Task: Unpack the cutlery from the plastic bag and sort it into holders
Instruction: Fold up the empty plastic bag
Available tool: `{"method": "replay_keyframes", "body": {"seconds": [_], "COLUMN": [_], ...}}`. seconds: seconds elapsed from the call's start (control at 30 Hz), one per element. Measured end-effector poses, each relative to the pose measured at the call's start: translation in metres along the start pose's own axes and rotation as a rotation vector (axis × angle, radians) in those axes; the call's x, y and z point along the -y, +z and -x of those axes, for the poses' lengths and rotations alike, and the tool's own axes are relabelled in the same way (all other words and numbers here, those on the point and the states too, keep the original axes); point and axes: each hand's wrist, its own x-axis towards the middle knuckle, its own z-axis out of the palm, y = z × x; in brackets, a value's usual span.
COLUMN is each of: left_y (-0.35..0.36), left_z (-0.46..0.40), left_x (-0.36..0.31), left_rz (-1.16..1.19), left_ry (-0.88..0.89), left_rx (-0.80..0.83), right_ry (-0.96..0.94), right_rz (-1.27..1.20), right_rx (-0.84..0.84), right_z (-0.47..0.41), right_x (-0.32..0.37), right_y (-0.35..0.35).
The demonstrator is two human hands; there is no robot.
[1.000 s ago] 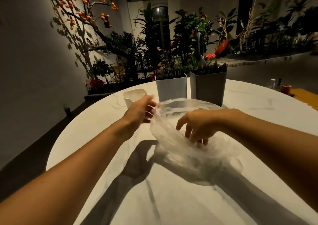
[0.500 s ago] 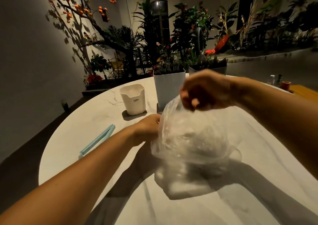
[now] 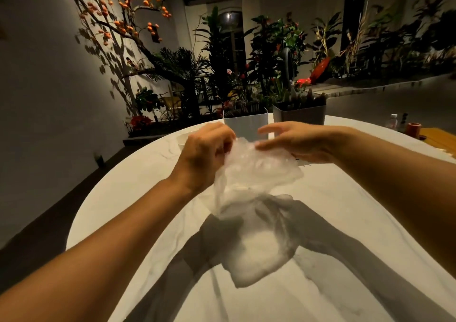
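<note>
While my left hand [image 3: 206, 154] pinches the plastic bag [image 3: 251, 173] at its top left, the bag hangs down between both hands above the table [image 3: 345, 223]; my right hand [image 3: 299, 140], fingers straight, touches its upper right edge. Cutlery I cannot make out.

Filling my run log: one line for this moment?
left hand grips plastic bag | right hand fingers at its top edge | bag lifted | no cutlery out
</note>
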Motion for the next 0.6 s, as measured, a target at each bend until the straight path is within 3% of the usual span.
{"method": "replay_keyframes", "body": {"seconds": [0.03, 0.1, 0.2, 0.27, 0.37, 0.43, 0.5, 0.6], "left_y": [0.002, 0.004, 0.000, 0.002, 0.009, 0.015, 0.020, 0.018], "left_z": [0.009, 0.024, 0.033, 0.031, 0.035, 0.040, 0.040, 0.033], "left_x": [0.003, 0.005, 0.007, 0.013, 0.013, 0.008, 0.005, 0.004], "left_rz": [-0.081, -0.075, 0.218, 0.343, 0.171, 0.115, 0.141, 0.243], "left_ry": [0.062, -0.018, -0.379, -0.562, -0.610, -0.564, -0.497, -0.522], "left_rx": [0.059, 0.227, 0.394, 0.391, 0.552, 0.623, 0.574, 0.384], "right_ry": [-0.026, -0.082, -0.132, -0.086, 0.002, -0.106, -0.198, -0.159], "right_rz": [0.122, 0.368, 0.530, 0.662, 0.813, 0.843, 0.808, 0.838], "right_rx": [0.014, 0.018, -0.053, 0.051, 0.187, 0.007, -0.054, 0.113], "right_z": [-0.001, -0.003, -0.005, -0.004, -0.001, -0.003, -0.005, -0.008], "right_x": [-0.002, -0.007, -0.015, -0.015, -0.012, -0.010, -0.011, -0.019], "right_y": [0.005, 0.015, 0.022, 0.022, 0.025, 0.025, 0.029, 0.041]}}
